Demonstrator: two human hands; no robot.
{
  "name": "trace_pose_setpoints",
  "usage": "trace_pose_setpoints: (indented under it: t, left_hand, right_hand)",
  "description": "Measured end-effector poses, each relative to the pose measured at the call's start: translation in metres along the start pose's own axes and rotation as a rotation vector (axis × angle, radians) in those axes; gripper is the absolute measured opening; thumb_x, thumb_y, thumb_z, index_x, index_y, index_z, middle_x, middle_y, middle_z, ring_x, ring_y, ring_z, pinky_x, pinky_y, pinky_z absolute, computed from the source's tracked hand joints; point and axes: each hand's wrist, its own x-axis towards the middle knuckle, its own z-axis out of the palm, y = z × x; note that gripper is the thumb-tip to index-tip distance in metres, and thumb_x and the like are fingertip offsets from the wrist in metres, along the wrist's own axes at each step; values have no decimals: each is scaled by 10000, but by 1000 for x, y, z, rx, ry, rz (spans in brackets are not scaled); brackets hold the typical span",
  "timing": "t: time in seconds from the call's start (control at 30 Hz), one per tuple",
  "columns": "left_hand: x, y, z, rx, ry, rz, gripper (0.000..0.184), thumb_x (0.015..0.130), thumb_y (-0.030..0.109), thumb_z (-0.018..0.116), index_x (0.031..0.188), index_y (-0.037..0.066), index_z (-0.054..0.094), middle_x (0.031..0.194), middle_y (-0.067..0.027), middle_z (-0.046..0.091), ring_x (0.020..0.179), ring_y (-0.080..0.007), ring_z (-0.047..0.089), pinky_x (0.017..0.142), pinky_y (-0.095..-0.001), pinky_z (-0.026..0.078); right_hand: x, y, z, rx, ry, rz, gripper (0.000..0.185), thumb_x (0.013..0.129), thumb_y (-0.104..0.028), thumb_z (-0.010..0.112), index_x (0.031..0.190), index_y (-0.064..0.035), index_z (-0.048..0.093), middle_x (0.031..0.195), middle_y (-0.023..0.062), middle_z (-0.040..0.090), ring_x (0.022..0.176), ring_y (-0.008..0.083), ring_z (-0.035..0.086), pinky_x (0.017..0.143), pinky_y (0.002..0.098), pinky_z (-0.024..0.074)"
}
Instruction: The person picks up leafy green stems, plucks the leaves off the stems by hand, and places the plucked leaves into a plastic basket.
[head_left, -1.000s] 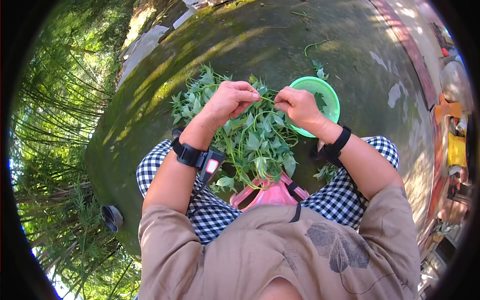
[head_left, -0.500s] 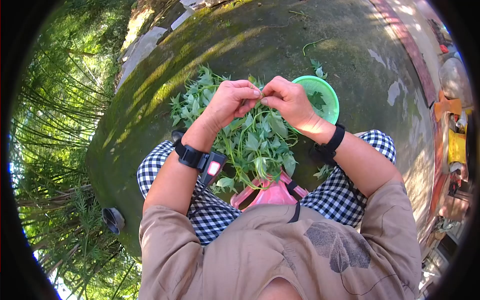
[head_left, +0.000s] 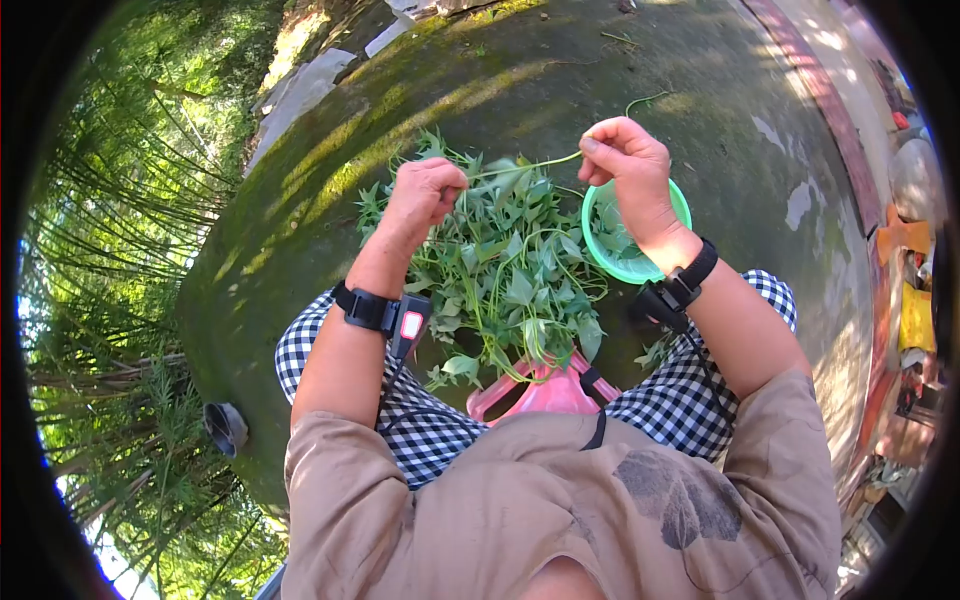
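A thin green stem runs between my two hands, above a heap of leafy green vines on the ground. My left hand is closed on the stem's left end, over the heap's upper left part. The right end is pinched between the thumb and fingers of my right hand, held higher and near the basket. A round light-green basket with some leaves inside stands right of the heap, partly hidden by my right hand and wrist.
A pink plastic stool shows between my knees. Loose stem pieces lie beyond the basket. At the left is a dark pot beside dense greenery. Stones edge the ground at the upper left, and assorted objects line the right side.
My hands have moved apart from their meeting point, my left hand to the left and my right hand up and to the right. The stem is now stretched between them.
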Motion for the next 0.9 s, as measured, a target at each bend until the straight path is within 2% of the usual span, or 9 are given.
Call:
trace_pose_setpoints:
  t: [0.03,0.1,0.13,0.2,0.3,0.4,0.6,0.8,0.9]
  left_hand:
    - [-5,9,-13,24,115,25,89,733,52,647,659,60,599,540,30,459,405,-52,335,378,-235,216]
    - [17,-14,-76,418,486,365,114,700,95,675,755,-2,699,583,-23,591,504,-133,526,502,-280,429]
    - [16,-15,-112,718,635,235,378,685,157,735,1018,-16,690,738,-100,688,673,-221,649,651,-343,509]
    - [-20,12,-116,1183,933,114,658,681,246,794,1264,41,567,929,-169,708,850,-293,686,746,-399,527]
    - [-32,1,-134,1211,993,-109,872,677,318,818,1417,116,403,1073,-182,686,994,-336,663,826,-431,521]
    - [-32,4,-143,1286,791,-309,595,690,339,788,1218,120,624,1044,-172,694,971,-333,666,830,-414,526]
    - [-5,-20,-141,1313,1013,180,215,761,231,653,902,92,736,961,-147,709,918,-332,675,766,-446,531]
    - [-8,7,-111,1307,968,54,194,732,228,708,863,88,740,846,-130,703,768,-267,675,721,-406,516]
    - [18,-13,-120,751,683,78,190,693,144,751,864,63,733,764,-68,678,668,-147,599,649,-328,475]
  right_hand:
    - [2,0,-4,-7,29,-7,29,879,-92,641,858,-76,631,695,-23,602,601,49,568,556,194,425]
    - [5,3,-14,-28,62,-19,25,884,-90,636,869,-72,628,716,-25,599,603,50,566,553,195,421]
    - [6,5,-19,-52,82,-26,25,885,-89,635,876,-68,626,718,-29,594,601,47,562,551,194,416]
    - [6,11,-29,-98,100,-13,25,887,-89,634,882,-66,625,724,-31,594,598,45,559,548,194,412]
    - [4,18,-40,-151,101,39,47,867,-78,641,908,-75,618,753,-32,600,595,45,558,538,192,403]
    - [3,23,-38,-179,67,59,67,860,-75,638,921,-78,610,761,-32,601,591,50,559,536,195,405]
    - [0,18,-31,-181,-38,54,62,866,-100,638,912,-73,606,745,-31,596,587,49,555,526,196,402]
    - [-1,11,-23,-150,-96,59,60,875,-119,635,889,-65,611,721,-22,599,577,51,558,518,194,405]
    - [-1,10,-25,-131,-120,102,59,872,-113,637,880,-60,614,714,-9,610,553,58,562,498,195,406]
